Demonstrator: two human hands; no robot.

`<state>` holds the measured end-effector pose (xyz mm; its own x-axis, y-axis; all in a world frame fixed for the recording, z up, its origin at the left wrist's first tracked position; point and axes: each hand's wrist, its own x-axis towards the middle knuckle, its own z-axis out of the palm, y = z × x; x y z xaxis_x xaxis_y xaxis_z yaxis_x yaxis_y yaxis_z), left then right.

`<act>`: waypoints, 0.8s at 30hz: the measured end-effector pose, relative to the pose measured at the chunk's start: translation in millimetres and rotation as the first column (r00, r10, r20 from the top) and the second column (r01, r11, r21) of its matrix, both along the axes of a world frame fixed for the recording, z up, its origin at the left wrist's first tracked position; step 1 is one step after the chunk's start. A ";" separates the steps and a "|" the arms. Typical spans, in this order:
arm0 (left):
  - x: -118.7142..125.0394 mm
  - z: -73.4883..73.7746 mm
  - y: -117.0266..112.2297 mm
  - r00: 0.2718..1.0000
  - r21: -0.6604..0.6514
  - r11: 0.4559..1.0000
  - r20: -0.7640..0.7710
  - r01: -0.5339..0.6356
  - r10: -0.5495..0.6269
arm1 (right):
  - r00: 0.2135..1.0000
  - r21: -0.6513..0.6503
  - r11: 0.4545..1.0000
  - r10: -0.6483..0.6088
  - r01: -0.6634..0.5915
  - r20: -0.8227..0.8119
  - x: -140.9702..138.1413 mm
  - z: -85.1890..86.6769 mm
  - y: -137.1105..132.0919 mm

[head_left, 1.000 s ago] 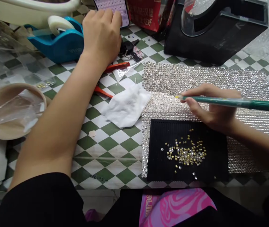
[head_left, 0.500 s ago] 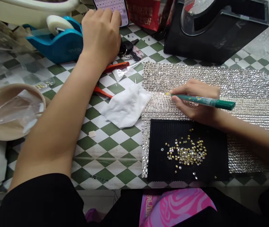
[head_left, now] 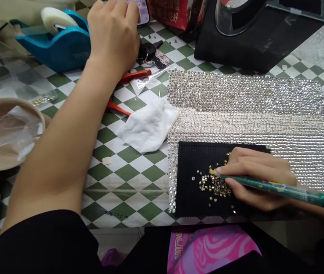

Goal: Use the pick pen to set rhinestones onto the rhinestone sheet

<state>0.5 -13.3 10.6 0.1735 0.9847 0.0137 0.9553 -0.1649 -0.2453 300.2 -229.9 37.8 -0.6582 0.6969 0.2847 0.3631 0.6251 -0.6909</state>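
Observation:
My right hand [head_left: 260, 175] is closed round a green picker pen [head_left: 281, 189]. Its yellow tip is down among loose gold-backed rhinestones [head_left: 217, 186] on a black ribbed tray [head_left: 189, 190]. Under the tray and behind it lies a sheet set with rows of rhinestones [head_left: 247, 91]; a paler band runs across its middle. My left hand [head_left: 115, 32] is at the top, knuckles up and fingers bent, in front of a lit phone [head_left: 143, 11]. Its fingertips are hidden, so whatever they hold or touch does not show.
Near my left forearm are a blue tape dispenser [head_left: 56, 53], a beige bowl [head_left: 10, 163] and orange-handled tools [head_left: 136, 76]. A white cloth [head_left: 147, 127] touches the sheet's left edge. Keys [head_left: 150, 51] lie behind it. A black tape dispenser [head_left: 242, 53] stands at the back.
My right hand has moved down and toward me with the pen, from the sheet's pale band to the rhinestones in the tray. The view has shifted slightly; my left hand stays by the phone.

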 end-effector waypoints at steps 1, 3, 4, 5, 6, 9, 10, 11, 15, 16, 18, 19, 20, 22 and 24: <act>-0.2 0.0 -0.3 1.000 -0.006 1.000 -0.008 0.003 -0.003 | 1.000 0.009 1.000 0.000 0.000 -0.008 -0.2 -2.9 -2.9; -0.6 0.2 -0.5 1.000 -0.005 1.000 -0.022 0.003 -0.003 | 1.000 0.043 0.999 -0.024 0.025 -0.020 -0.8 -8.2 -5.4; -0.9 0.2 -0.4 1.000 -0.006 1.000 -0.028 0.004 -0.004 | 0.999 0.056 0.998 -0.036 0.037 -0.026 -1.1 -10.5 -5.6; -1.2 0.2 -0.2 0.999 -0.002 1.000 -0.033 0.004 -0.004 | 0.999 0.064 0.997 -0.038 0.041 -0.033 -1.3 -12.4 -5.7; -1.4 0.2 0.2 0.999 -0.003 1.000 -0.036 0.005 -0.005 | 0.999 0.068 0.997 -0.032 0.035 -0.038 -1.5 -13.8 -5.7; -3.1 -1.4 2.6 0.999 0.012 1.000 -0.045 0.013 -0.013 | 0.999 0.078 0.997 -0.008 0.011 -0.039 -1.4 -13.6 -6.2; -4.3 -2.5 3.6 0.999 0.024 1.000 -0.047 0.018 -0.017 | 0.999 0.079 0.997 -0.007 0.010 -0.032 -1.2 -11.7 -6.1; -6.0 -4.1 4.2 0.998 0.036 0.999 -0.049 0.027 -0.025 | 1.000 0.086 0.996 -0.015 0.017 -0.022 -0.9 -9.0 -5.1; -18.0 -14.4 1.4 0.992 0.117 0.986 -0.067 0.119 -0.111 | 0.993 0.142 0.986 -0.093 0.082 0.068 -0.3 3.9 12.1; -21.8 -17.5 -0.7 0.987 0.138 0.979 -0.074 0.149 -0.140 | 0.989 0.167 0.981 -0.118 0.102 0.085 -1.0 5.3 20.4; -29.2 -23.7 -5.3 0.978 0.173 0.964 -0.085 0.203 -0.191 | 0.980 0.227 0.960 -0.183 0.163 0.072 -4.2 3.5 40.1; -32.3 -26.3 -7.1 0.973 0.187 0.956 -0.088 0.225 -0.212 | 0.975 0.261 0.945 -0.217 0.198 0.046 -7.0 0.5 50.7; -35.0 -28.5 -8.2 0.969 0.199 0.949 -0.091 0.243 -0.229 | 0.969 0.284 0.931 -0.245 0.230 0.019 -10.4 -3.5 61.0; -37.9 -30.6 -7.6 0.964 0.213 0.941 -0.090 0.264 -0.250 | 0.965 0.306 0.917 -0.263 0.256 -0.019 -18.2 -12.6 78.7; -36.9 -29.3 -3.6 0.965 0.211 0.942 -0.079 0.261 -0.250 | 0.969 0.299 0.923 -0.247 0.240 -0.016 -25.6 -20.5 90.4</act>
